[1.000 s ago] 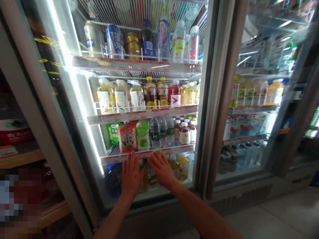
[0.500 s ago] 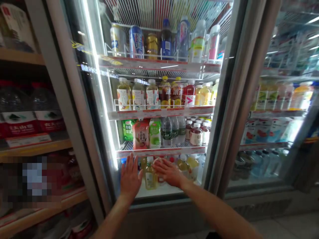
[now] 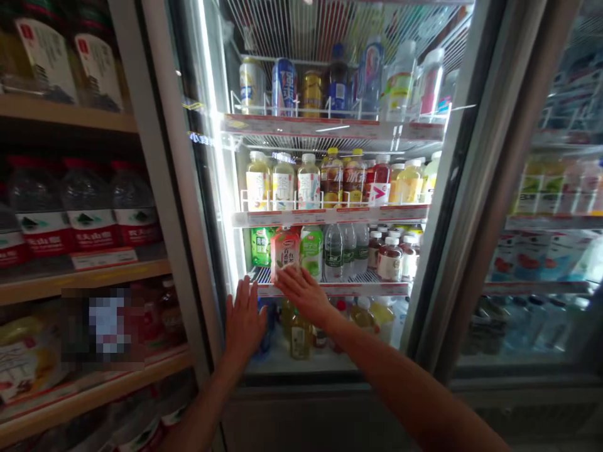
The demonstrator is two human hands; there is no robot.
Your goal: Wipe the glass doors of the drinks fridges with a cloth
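Observation:
I face a lit drinks fridge with a glass door (image 3: pixel 214 207). My left hand (image 3: pixel 245 321) lies flat with its fingers spread, low on the glass by the door's left frame, in front of the bottom shelf. My right hand (image 3: pixel 304 292) is also open and flat. Its fingertips are over the shelf rail just below a pink-labelled bottle (image 3: pixel 284 250). A green-labelled bottle (image 3: pixel 311 250) stands beside that one. Neither hand holds anything. A yellow tea bottle (image 3: pixel 299 336) stands on the bottom shelf between my forearms.
Wire shelves hold cans (image 3: pixel 284 85) at the top and rows of juice and water bottles below. A second fridge door (image 3: pixel 541 207) stands to the right. Wooden shelves (image 3: pixel 80 276) to the left carry large water bottles (image 3: pixel 89 207) and packets.
The view has swung to the left and the wooden shelves have come into sight. My right hand rose from the bottom shelf level to the rail under the pink bottle. My left hand stayed low.

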